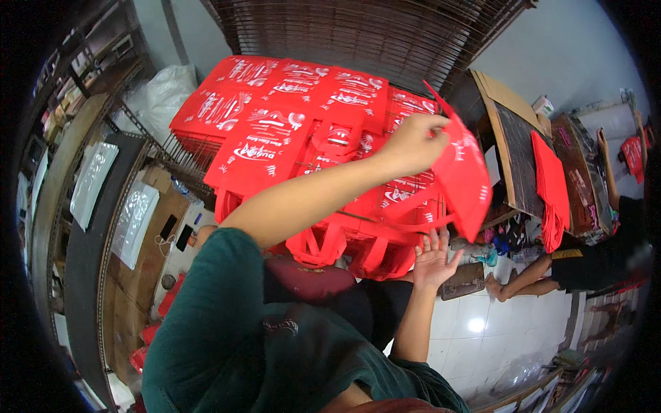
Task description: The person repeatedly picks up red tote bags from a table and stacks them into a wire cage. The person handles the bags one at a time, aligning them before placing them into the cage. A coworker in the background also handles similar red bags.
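My left arm reaches across to the right, and my left hand (pixel 417 143) is closed on the edge of a red tote bag (pixel 465 175) with white print. The bag hangs tilted in the air, its handle trailing below toward the left. Under its lower end is my right hand (pixel 434 263), palm up with fingers spread, holding nothing; whether a fingertip touches the handle I cannot tell. Beneath my left arm lie flat stacks of similar red bags (pixel 265 141) on a wire rack, with red handles (pixel 317 244) hanging over the near edge.
More red bags (pixel 551 189) drape over a dark-topped table (pixel 509 148) at right. Another person (pixel 592 234) sits on the tiled floor beyond. Shelving (pixel 117 179) with plastic-wrapped packs stands at left, near two phones (pixel 184 237) on the floor. A wire rack (pixel 365 34) rises behind the stacks.
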{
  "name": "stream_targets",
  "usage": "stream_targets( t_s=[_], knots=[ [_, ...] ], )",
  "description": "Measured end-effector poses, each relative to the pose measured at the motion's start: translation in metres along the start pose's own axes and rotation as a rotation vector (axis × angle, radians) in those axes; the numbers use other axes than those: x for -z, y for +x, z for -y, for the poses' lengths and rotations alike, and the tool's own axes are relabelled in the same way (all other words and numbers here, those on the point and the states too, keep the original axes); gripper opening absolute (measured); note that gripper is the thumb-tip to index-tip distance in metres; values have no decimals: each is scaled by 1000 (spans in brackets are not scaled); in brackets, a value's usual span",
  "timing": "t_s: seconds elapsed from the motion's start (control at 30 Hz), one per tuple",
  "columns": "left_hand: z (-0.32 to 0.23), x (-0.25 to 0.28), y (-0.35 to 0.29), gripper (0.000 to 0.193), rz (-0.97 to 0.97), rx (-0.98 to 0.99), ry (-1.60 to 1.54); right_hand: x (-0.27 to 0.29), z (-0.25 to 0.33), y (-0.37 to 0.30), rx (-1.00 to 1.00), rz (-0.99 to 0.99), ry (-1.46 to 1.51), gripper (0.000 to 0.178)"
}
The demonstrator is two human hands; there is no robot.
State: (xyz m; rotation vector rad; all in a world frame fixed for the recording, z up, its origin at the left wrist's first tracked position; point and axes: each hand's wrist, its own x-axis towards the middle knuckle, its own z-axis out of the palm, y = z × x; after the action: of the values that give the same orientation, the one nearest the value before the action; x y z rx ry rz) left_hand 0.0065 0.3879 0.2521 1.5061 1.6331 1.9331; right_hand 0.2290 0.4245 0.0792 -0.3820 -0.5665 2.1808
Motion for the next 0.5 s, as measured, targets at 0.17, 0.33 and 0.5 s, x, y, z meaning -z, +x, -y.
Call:
stream_targets(
  t_s=[0.17,0.33,0.5],
  knots=[
    [26,108,-90,32,-180,133,154,-49,-34,13,-149,-63,-342,41],
    [84,168,-161,35,-308,464,505,-37,-108,37,-158,-33,-701,40],
    [112,182,-200,35,-373,538,597,-37,-135,29,-188,-84,-886,42]
  ],
)
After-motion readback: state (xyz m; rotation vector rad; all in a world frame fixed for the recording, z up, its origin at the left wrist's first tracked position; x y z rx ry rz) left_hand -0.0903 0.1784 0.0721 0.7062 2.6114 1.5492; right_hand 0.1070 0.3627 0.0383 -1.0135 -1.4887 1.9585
